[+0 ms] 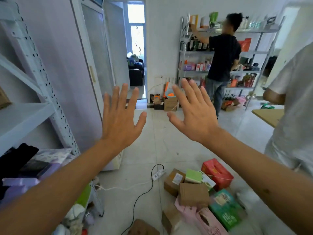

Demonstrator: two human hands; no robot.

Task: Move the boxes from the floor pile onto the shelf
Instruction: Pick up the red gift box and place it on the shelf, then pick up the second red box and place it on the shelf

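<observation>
- Left hand (121, 119) raised in front of the camera, back of hand showing, fingers straight and spread wide. It holds nothing.
- Right hand (193, 114) raised beside it in the same way, fingers splayed, thumb pointing toward the left hand. Nothing in its grasp. The two hands are near each other but apart.
- Both forearms bare, reaching up from the bottom corners of the view.
- Pile of boxes (201, 192) on the tiled floor (169, 141), lower right of centre, beneath the right forearm. None is touched by either hand.
- In the pile: a red box (216, 173) at the back, a brown cardboard box (194, 195) on top near the middle, another brown box with a white label (174, 181) to its left, a light green box (194, 176) between them, a dark green printed box (225, 209) to the right, and a pink box (205, 221) at the front.
- White metal shelf (25, 116) stands at the left edge, with a perforated upright; its middle board is mostly bare, and dark and purple items lie on the lower level.
- A white power strip (158, 174) with a black cable lies on the floor left of the pile.
- A person in a dark shirt (223, 55) stands at a stocked metal rack (254, 53) against the far wall, one arm up at the top level.
- Another person in a light shirt (294, 99) fills the right edge.
</observation>
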